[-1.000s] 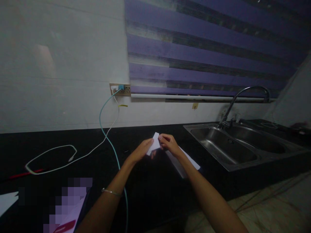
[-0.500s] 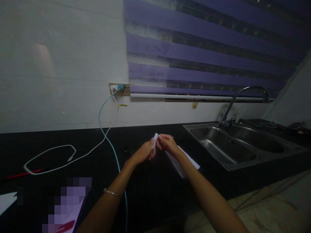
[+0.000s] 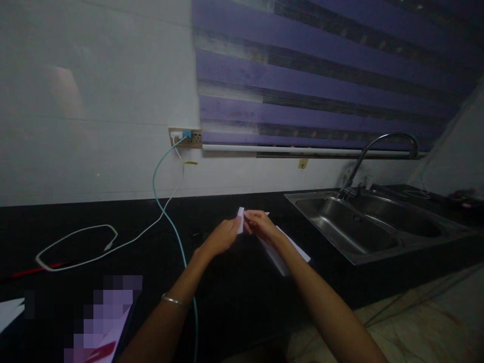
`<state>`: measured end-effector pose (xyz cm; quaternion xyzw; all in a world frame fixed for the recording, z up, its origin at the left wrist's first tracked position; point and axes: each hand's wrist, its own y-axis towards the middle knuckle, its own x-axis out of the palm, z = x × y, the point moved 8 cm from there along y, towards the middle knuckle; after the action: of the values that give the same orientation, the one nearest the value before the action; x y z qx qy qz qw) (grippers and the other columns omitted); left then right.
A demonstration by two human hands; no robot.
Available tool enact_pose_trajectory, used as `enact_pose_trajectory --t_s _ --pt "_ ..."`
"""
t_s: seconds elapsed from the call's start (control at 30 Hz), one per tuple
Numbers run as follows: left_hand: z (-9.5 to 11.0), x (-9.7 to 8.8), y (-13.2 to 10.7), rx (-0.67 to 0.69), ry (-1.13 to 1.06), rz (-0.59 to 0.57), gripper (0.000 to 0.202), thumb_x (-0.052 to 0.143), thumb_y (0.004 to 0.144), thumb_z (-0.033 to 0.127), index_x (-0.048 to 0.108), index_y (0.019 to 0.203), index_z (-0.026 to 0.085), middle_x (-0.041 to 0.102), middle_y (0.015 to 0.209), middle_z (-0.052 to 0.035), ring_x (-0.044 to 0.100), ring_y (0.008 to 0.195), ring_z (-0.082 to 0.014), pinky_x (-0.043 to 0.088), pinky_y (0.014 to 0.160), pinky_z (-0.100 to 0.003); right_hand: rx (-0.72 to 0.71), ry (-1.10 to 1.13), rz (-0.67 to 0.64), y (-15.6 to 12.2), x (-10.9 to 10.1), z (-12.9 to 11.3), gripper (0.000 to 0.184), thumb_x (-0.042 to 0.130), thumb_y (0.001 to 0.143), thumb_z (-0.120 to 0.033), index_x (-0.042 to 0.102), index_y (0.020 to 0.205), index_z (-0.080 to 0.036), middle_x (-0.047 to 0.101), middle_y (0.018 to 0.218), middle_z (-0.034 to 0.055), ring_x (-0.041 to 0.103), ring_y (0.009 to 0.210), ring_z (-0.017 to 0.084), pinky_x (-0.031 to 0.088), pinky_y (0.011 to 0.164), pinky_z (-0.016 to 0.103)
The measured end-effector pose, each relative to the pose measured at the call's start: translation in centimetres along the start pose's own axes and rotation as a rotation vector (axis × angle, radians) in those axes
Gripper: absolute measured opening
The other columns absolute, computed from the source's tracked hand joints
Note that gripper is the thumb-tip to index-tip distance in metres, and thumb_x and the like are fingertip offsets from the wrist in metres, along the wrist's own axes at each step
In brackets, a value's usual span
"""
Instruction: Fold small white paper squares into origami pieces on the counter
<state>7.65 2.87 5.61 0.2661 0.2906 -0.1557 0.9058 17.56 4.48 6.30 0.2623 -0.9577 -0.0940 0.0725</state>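
Observation:
Over a black counter (image 3: 234,292), both of my hands pinch one small folded piece of white paper (image 3: 240,220). My left hand (image 3: 222,237) grips it from the left with fingers closed, and a thin bracelet circles that wrist. My right hand (image 3: 260,225) holds the paper's right side, fingers curled shut. Under my right forearm a larger white sheet (image 3: 293,246) lies flat on the counter.
A steel double sink (image 3: 363,227) with a curved tap (image 3: 378,151) sits at the right. A teal cable (image 3: 166,201) and a white cable (image 3: 75,242) run from a wall socket (image 3: 185,137) across the counter. Striped purple blinds (image 3: 321,75) hang above. White paper (image 3: 9,310) lies at the far left.
The small paper has been folded narrower between my fingers, and both hands have drawn closer together. The view has shifted slightly.

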Motion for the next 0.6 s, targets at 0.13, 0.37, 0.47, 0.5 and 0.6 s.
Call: enact_pose_trajectory --t_s 0.13,0.37,0.47,0.5,0.6 --pt "0.24 -0.06 -0.13 0.021 0.082 -0.013 0.033 0.039 0.092 0.039 0.064 0.093 0.018 0.067 0.086 -0.0091 0.061 0.082 -0.0224 0.043 0.077 -0.031 0.036 -0.011 0.018 -0.14 -0.11 -0.08 0.036 0.062 0.079 -0.047 0.054 0.065 -0.015 0.048 0.049 -0.0046 0.04 0.041 0.007 0.029 0.043 0.02" --pt "0.28 -0.52 -0.49 -0.027 0.125 -0.005 0.025 0.047 0.09 0.04 0.062 0.089 0.02 0.067 0.085 -0.0099 0.061 0.087 -0.0259 0.044 0.074 -0.031 0.045 -0.045 0.056 -0.1 -0.73 0.27 0.036 0.063 0.078 -0.047 0.052 0.064 -0.016 0.047 0.049 -0.0053 0.042 0.042 0.007 0.029 0.041 0.019" --pt "0.28 -0.43 -0.57 -0.024 0.205 -0.018 0.022 0.047 0.09 0.038 0.061 0.09 0.02 0.066 0.084 -0.0098 0.062 0.086 -0.0263 0.044 0.074 -0.032 0.025 -0.095 0.046 -0.05 -0.82 0.39 0.039 0.063 0.079 -0.05 0.053 0.063 -0.015 0.048 0.05 -0.0047 0.042 0.042 0.006 0.028 0.041 0.019" --pt "0.25 -0.37 -0.59 -0.02 0.22 -0.024 0.021 0.047 0.09 0.036 0.061 0.091 0.02 0.066 0.085 -0.0099 0.061 0.086 -0.0265 0.044 0.075 -0.033 0.023 -0.111 0.043 -0.04 -0.86 0.42 0.039 0.063 0.078 -0.05 0.053 0.063 -0.015 0.049 0.051 -0.0043 0.042 0.042 0.006 0.028 0.041 0.019" --pt "0.08 -0.27 -0.67 -0.01 0.202 -0.035 0.02 0.048 0.089 0.034 0.06 0.095 0.02 0.065 0.091 -0.0103 0.06 0.09 -0.0266 0.043 0.077 -0.033 0.025 -0.164 0.041 -0.02 -1.03 0.41 0.039 0.063 0.078 -0.05 0.055 0.064 -0.015 0.051 0.051 -0.0034 0.041 0.041 0.006 0.027 0.041 0.019"
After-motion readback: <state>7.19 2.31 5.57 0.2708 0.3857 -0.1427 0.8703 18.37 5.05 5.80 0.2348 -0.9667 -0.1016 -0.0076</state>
